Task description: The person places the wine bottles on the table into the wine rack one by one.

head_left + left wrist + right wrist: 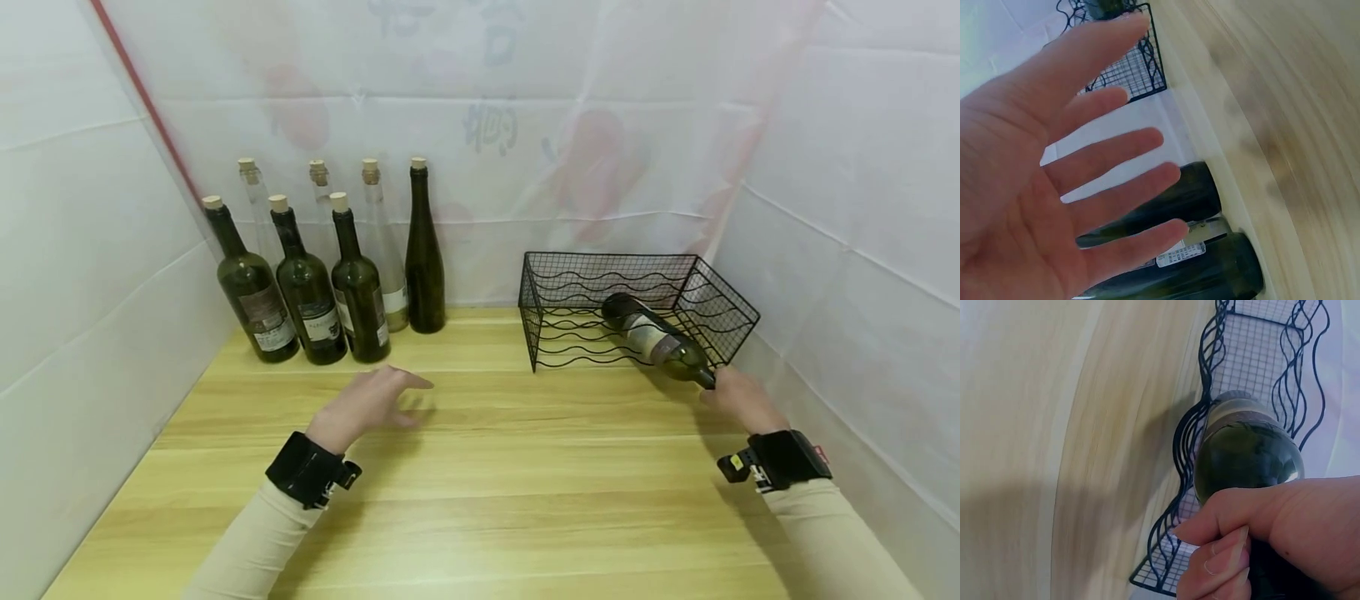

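A dark green wine bottle point(652, 337) lies slantwise in the black wire rack point(531, 333), its base toward the back and its neck pointing to the front right. My right hand point(742, 398) grips that neck; in the right wrist view the thumb and curled fingers point(1222, 565) wrap it just below the round shoulder point(1247, 456). Over the table at the left, my left hand point(371, 404) holds nothing, with its fingers spread in the left wrist view. Nearest to it stands a corked green bottle point(360, 304).
Several corked bottles stand at the back left, among them a tall slim dark bottle point(425, 258) and clear ones behind the front row. White sheeting point(480, 192) hangs behind and on both sides of the wooden table point(510, 483).
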A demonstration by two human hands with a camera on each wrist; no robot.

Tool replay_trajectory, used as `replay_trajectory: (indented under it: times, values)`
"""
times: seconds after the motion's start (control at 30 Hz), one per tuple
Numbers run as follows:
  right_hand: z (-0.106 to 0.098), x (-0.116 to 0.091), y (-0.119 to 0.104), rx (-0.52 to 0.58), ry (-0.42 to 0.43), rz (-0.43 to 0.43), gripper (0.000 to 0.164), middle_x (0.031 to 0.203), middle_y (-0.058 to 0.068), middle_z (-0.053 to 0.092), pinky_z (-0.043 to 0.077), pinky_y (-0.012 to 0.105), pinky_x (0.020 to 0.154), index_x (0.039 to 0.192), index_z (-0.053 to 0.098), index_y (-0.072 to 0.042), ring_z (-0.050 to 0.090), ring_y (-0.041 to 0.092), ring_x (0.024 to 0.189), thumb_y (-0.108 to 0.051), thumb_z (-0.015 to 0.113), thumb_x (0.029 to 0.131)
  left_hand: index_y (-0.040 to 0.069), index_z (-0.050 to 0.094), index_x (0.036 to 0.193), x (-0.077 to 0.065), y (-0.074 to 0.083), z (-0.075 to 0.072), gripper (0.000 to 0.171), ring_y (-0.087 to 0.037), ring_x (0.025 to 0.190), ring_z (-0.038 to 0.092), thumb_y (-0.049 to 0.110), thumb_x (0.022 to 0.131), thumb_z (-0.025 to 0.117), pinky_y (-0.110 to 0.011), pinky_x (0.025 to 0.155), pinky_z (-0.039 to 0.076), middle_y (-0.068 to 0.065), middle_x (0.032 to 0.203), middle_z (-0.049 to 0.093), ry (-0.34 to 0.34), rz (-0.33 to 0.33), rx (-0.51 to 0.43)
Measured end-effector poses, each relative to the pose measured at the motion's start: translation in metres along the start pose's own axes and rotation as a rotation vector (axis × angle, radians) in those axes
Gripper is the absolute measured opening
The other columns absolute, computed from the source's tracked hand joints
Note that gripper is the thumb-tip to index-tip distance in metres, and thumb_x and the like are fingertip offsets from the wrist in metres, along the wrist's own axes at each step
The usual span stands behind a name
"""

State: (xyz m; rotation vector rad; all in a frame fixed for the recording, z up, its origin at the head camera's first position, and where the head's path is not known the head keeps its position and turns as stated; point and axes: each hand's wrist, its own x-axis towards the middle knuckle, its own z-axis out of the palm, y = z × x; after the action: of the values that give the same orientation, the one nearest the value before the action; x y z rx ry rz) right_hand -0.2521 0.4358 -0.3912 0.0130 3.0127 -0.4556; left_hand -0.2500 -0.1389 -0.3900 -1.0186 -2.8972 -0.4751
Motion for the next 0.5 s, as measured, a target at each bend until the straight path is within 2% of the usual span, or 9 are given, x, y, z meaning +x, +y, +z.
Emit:
replay_trajectory:
  times: [0.1, 0.2, 0.33, 0.4, 0.5]
  values:
    - [-0.002, 0.003, 0.004, -0.006, 0.017, 0.003, 0.022, 0.068, 0.006, 0.037, 0.027, 0.032, 0.057, 0.077, 0.046, -0.002, 0.037, 0.021, 0.061, -0.015, 0.058, 0.089, 0.014, 0.069, 0.129, 0.000, 0.002, -0.002, 0.055, -0.018, 0.082, 0.065, 0.023, 0.077, 0.086, -0.038, 0.084, 0.056, -0.006, 0.124, 0.070, -0.069, -0.028, -0.076]
    - [-0.002, 0.005, 0.007, 0.000, 0.021, 0.000, 0.024, 0.067, 0.005, 0.035, 0.026, 0.032, 0.057, 0.073, 0.043, -0.006, 0.036, 0.020, 0.060, -0.016, 0.058, 0.089, 0.014, 0.068, 0.130, -0.001, 0.005, -0.003, 0.058, -0.023, 0.098, 0.067, 0.023, 0.076, 0.087, -0.043, 0.094, 0.054, -0.006, 0.129, 0.068, -0.113, -0.041, -0.106]
    - [-0.001, 0.009, 0.012, -0.002, 0.029, 0.001, 0.028, 0.065, 0.002, 0.033, 0.025, 0.031, 0.055, 0.068, 0.038, -0.012, 0.035, 0.019, 0.058, -0.018, 0.056, 0.089, 0.013, 0.069, 0.129, -0.002, 0.008, -0.003, 0.056, -0.022, 0.102, 0.064, 0.022, 0.077, 0.087, -0.042, 0.093, 0.053, -0.005, 0.128, 0.068, -0.136, -0.036, -0.115]
    - [0.000, 0.011, 0.015, -0.002, 0.029, -0.002, 0.031, 0.063, 0.001, 0.032, 0.025, 0.031, 0.055, 0.065, 0.037, -0.014, 0.034, 0.018, 0.057, -0.018, 0.055, 0.090, 0.013, 0.069, 0.129, -0.002, 0.008, -0.003, 0.056, -0.019, 0.094, 0.063, 0.022, 0.077, 0.087, -0.039, 0.089, 0.052, -0.005, 0.126, 0.069, -0.136, -0.031, -0.114]
    - [0.000, 0.014, 0.018, 0.008, 0.023, 0.003, 0.034, 0.060, -0.002, 0.029, 0.023, 0.031, 0.054, 0.062, 0.034, -0.017, 0.030, 0.016, 0.056, -0.014, 0.051, 0.091, 0.012, 0.069, 0.129, -0.003, 0.009, -0.002, 0.055, -0.012, 0.074, 0.054, 0.022, 0.078, 0.086, -0.033, 0.077, 0.049, 0.000, 0.099, 0.071, -0.139, -0.029, -0.115]
